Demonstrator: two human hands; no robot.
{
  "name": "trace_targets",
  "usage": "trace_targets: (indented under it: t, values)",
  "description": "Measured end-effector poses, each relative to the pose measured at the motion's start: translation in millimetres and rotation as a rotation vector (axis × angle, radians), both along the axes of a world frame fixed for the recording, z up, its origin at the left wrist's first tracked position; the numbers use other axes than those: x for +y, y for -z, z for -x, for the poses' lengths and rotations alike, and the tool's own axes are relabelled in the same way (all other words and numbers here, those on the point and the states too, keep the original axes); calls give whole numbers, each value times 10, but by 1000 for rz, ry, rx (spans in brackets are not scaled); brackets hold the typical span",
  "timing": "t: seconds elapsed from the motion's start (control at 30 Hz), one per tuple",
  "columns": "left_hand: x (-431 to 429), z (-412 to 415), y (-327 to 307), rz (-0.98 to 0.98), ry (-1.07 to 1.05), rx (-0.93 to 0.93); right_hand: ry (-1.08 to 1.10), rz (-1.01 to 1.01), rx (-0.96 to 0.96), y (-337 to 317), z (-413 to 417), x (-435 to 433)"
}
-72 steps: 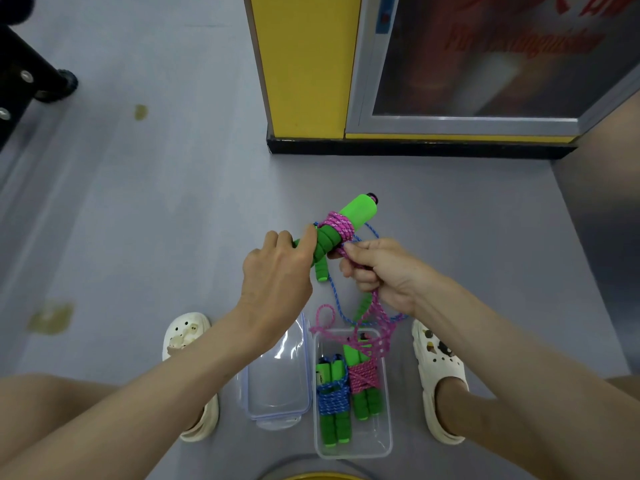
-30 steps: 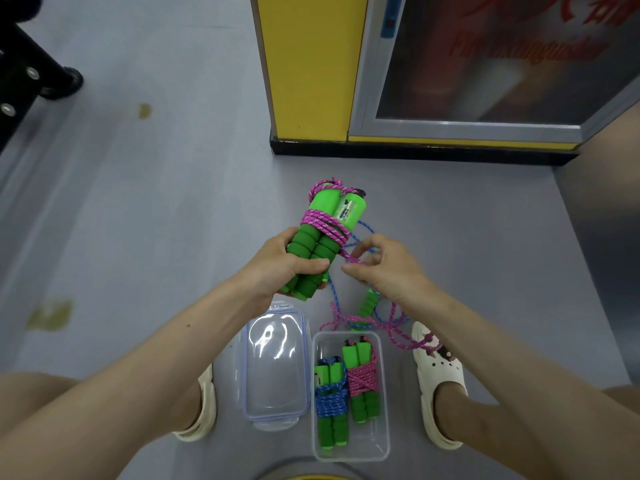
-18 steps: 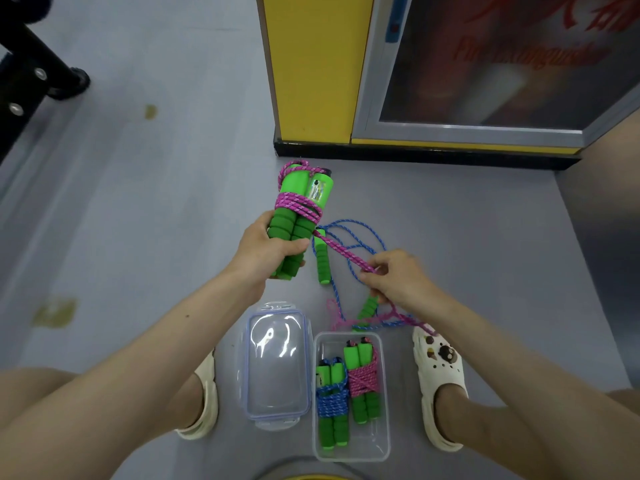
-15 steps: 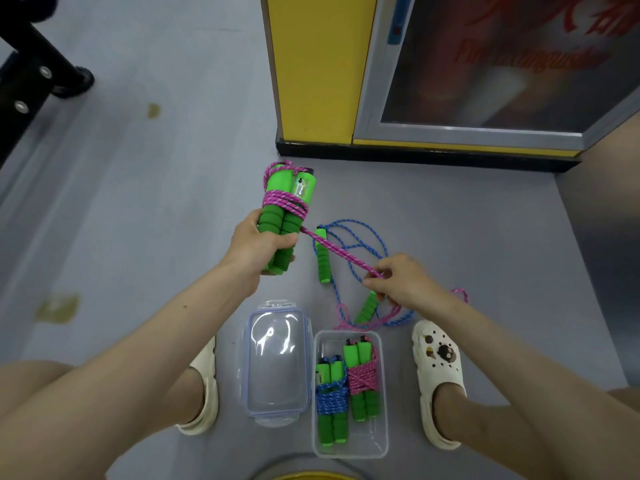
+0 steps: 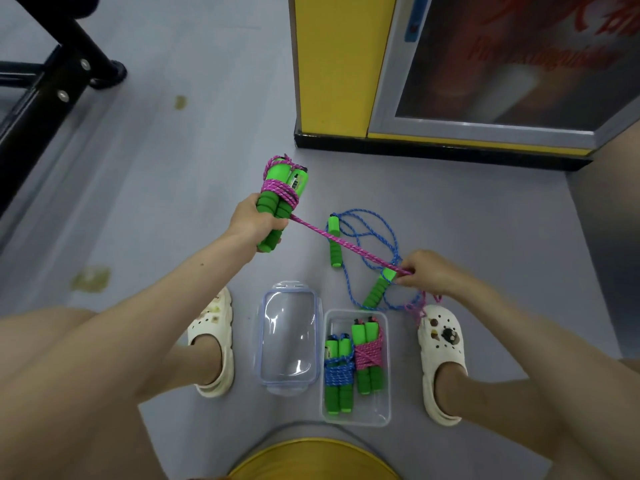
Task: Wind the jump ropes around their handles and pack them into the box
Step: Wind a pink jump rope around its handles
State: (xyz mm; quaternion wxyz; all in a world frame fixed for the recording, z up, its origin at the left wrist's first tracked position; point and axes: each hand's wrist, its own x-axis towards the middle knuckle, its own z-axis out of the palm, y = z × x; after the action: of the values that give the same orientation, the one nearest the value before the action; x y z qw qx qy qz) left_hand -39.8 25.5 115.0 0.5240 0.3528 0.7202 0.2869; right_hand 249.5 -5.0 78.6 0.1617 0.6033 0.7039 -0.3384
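Closest to me, between my feet on the grey floor, sits a clear plastic box. It holds two finished bundles, one blue-wound bundle and one pink-wound bundle, with their green foam grips lying lengthwise. The clear lid lies just left of the box.

A little farther out, my right hand pinches the braided pink rope between curled fingers, with the slack dropping towards my right shoe. A loose blue rope is tangled on the floor beneath.

From my fingers the pink rope runs taut, up and leftward, to the paired green handles. My left hand, the farther one, grips their ridged lower ends. The handles point away from me and the rope meets them crosswise, just below several wraps. I judge the next turn goes around that axis.
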Motion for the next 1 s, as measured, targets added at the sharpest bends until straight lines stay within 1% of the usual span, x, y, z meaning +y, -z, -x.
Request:
trace_targets:
  t: [0.07, 0.13, 0.2, 0.23, 0.27, 0.4, 0.47, 0.53, 0.6, 0.63, 0.7, 0.77, 0.83, 0.93, 1.0]
  values:
    - [-5, 66, 33, -10, -39, 25, 6, 11, -52, 1, -26, -26]
    - [8, 141, 62, -22, -83, 55, 48, 30, -30, -28, -47, -32]
    - [16, 183, 90, -13, -101, 72, 161, 79, 29, -52, -64, -37]
    - [9, 182, 102, 0, -98, 77, 207, 98, 15, -54, -73, -44]
    - [-1, 174, 119, 14, -84, 82, 217, 89, -53, -56, -84, -56]
    - [-13, 151, 171, 29, -50, 133, 123, -57, -503, -116, -109, -109]
    - [25, 180, 179, 16, -76, 147, 46, -102, -653, -132, -116, -95]
    - [54, 199, 188, -2, -97, 159, -40, -212, -800, -141, -123, -86]
    - [49, 167, 180, -9, -83, 154, -97, -269, -874, -135, -143, -68]
    - [35, 138, 169, -9, -71, 131, -122, -253, -850, -115, -151, -65]
    - [4, 63, 122, 13, -56, 31, -107, -161, -670, -63, -129, -54]
    - [-27, -20, 68, 64, -18, -80, 10, -80, -411, -51, -44, -30]
    - [-62, -116, 33, 111, 57, -161, 155, -67, -143, -74, 73, -6]
    - [-131, -288, -12, 163, 182, -295, 392, -19, 321, -152, 271, 17]
    - [-172, -408, -54, 189, 267, -380, 478, 12, 526, -219, 398, 21]
